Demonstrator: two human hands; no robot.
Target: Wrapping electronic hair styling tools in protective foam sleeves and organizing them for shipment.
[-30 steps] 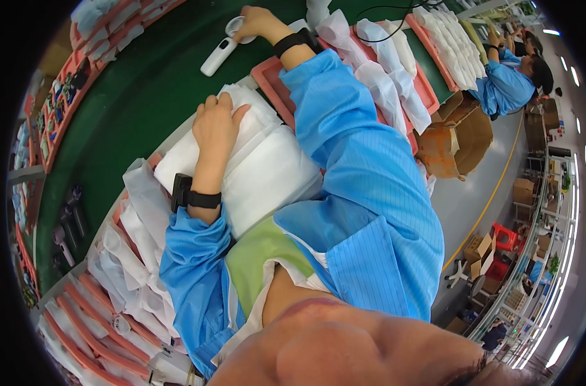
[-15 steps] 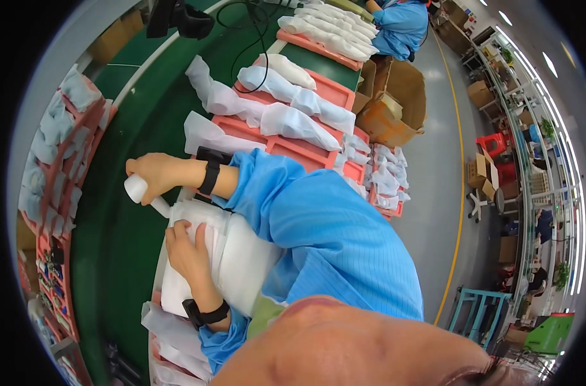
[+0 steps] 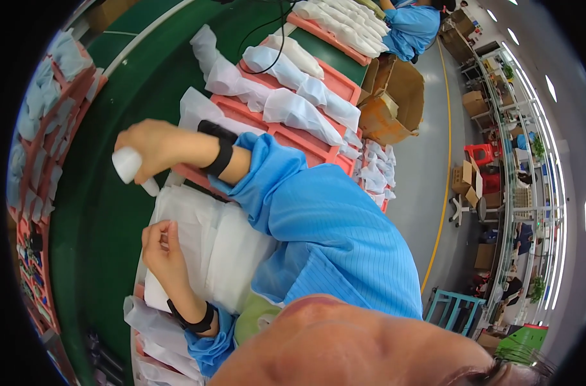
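My right hand (image 3: 153, 149), slightly blurred, is closed around a smooth white object (image 3: 127, 165) with a rounded end. It is over the green belt, beyond the stack of thin white bags (image 3: 183, 209); a narrower white piece (image 3: 151, 187) shows below the fingers. My left hand (image 3: 165, 249) is above the near edge of that stack, fingers curled in and thumb against them. Whatever sits between those fingers is hidden. Both wrists wear black bands.
Pink trays (image 3: 306, 143) carry long items in white wrapping. More wrapped pieces fill a pink rack (image 3: 81, 96) across the green belt (image 3: 93, 212). An open cardboard box (image 3: 389, 103) stands on the grey floor. Another person in blue (image 3: 408, 29) is at the top, near a black cable (image 3: 281, 38).
My right hand has moved up and left with the white object. My left hand's fingers, which lay spread on the bags, are now curled. The whole view has shifted somewhat.
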